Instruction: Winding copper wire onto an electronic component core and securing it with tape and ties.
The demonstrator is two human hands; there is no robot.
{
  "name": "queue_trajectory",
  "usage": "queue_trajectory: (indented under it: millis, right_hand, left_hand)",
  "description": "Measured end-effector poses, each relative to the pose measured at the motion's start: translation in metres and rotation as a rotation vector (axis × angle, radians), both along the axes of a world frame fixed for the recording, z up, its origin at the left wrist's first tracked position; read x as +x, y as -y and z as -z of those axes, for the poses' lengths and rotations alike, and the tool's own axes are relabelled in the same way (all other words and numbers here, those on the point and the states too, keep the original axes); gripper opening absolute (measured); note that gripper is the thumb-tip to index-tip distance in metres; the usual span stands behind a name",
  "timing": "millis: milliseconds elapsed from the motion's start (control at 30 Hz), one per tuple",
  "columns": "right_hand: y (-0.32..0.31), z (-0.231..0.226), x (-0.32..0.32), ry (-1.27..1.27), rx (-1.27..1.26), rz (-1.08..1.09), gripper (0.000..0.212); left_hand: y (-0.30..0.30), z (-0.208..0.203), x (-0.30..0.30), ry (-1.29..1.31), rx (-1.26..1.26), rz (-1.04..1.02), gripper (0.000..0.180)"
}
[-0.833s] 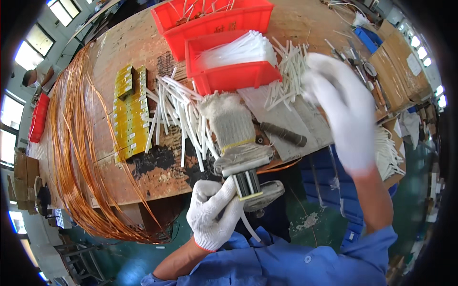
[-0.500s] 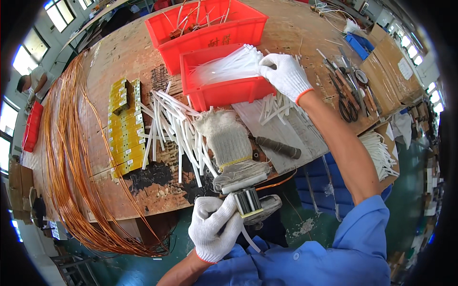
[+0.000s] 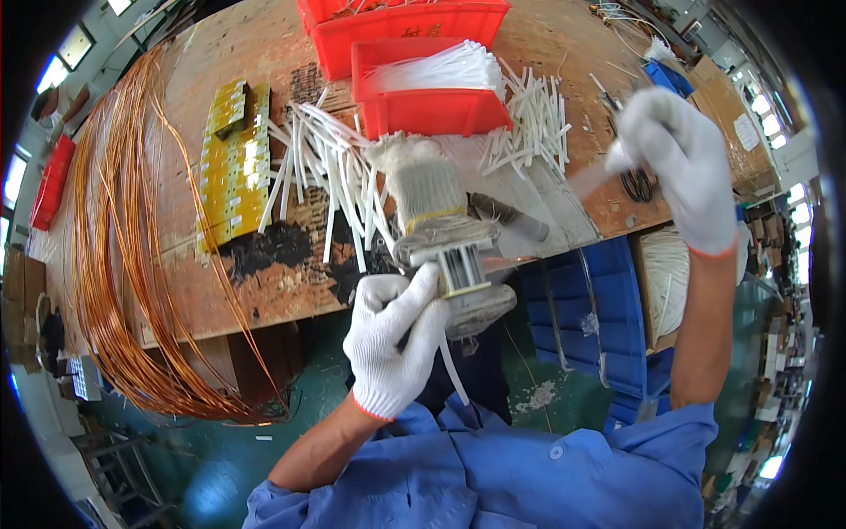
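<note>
The small spool is pinched in my left hand, just by the near end of a grey cloth wrap. It looks light and stiff; its end rims seem good to hold. Farther right, my right hand is closed on a pale strip, too blurry to name. My left fingers hide part of the spool.

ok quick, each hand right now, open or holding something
Left hand: closed on the small spool.
Right hand: closed, seemingly on a blurred translucent strip.
</note>
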State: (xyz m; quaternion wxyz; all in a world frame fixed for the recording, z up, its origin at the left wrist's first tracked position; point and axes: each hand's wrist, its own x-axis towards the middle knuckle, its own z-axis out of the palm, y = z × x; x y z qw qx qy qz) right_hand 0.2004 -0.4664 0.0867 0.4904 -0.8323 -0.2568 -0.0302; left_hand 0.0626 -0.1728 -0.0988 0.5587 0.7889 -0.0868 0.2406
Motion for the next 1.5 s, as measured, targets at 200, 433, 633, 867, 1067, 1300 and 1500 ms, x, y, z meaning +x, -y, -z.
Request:
queue_trajectory:
  millis: [200,433,633,867,1067,1300,1500]
  right_hand:
    - [-0.052,-0.007,-0.047,0.227,-0.393,-0.342,0.018]
    - [-0.106,0.028,-0.07,0.715,-0.705,-0.157,0.02]
    - [-0.103,0.036,-0.074,0.702,-0.684,-0.179,0.023]
    - [-0.09,0.044,-0.066,0.415,-0.439,-0.169,0.045]
    - [-0.018,0.128,-0.061,-0.22,-0.044,-0.08,0.047]
    - [-0.043,0.105,-0.143,0.403,-0.873,-0.157,0.009]
    - [-0.152,0.029,-0.134,0.54,-1.18,-0.435,0.014]
  left_hand:
    - [-0.004,0.01,-0.004,-0.047,-0.104,0.076,0.058]
    - [0.006,0.01,-0.006,-0.088,-0.083,0.038,0.068]
    - [0.019,0.01,-0.01,-0.099,-0.132,-0.047,0.061]
    - [0.031,0.002,-0.008,-0.15,-0.179,-0.184,0.047]
    - [0.035,0.005,-0.007,-0.108,-0.242,-0.158,0.046]
    - [0.035,0.008,-0.003,-0.047,-0.261,-0.177,0.048]
    - [0.034,0.012,0.002,-0.003,-0.3,-0.17,0.047]
